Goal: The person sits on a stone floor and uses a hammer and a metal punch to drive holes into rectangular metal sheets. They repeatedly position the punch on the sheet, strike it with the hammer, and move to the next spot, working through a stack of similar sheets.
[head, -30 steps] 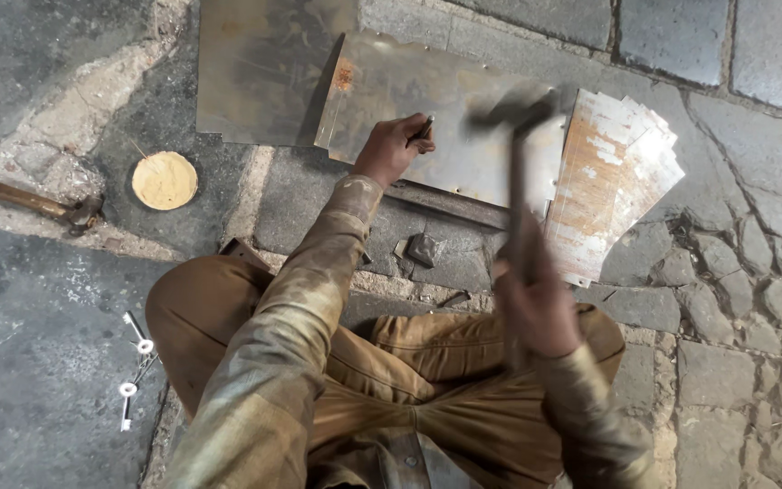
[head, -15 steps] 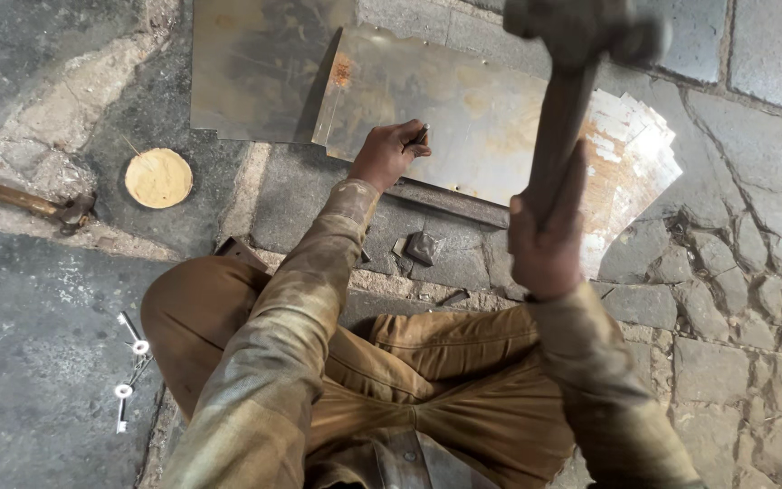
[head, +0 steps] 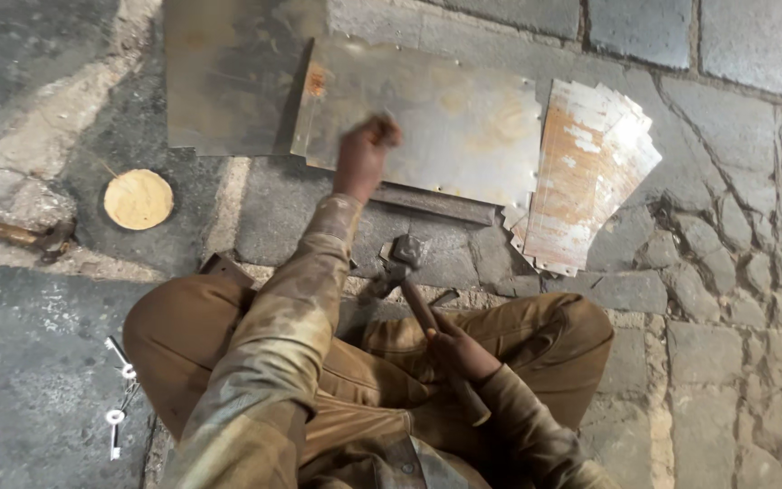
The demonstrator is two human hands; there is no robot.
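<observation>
I see the right hand gripping the hammer low near the knees, while the left hand, closed and blurred, rests on the far metal sheet.

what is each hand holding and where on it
The right hand grips a hammer midway along its wooden handle. The left hand, blurred over the metal sheet, cannot be told.

Cracked grey stone paving, dark patched slab left, dim light.

Head camera looks steeply down, close over the lap; single view.
</observation>
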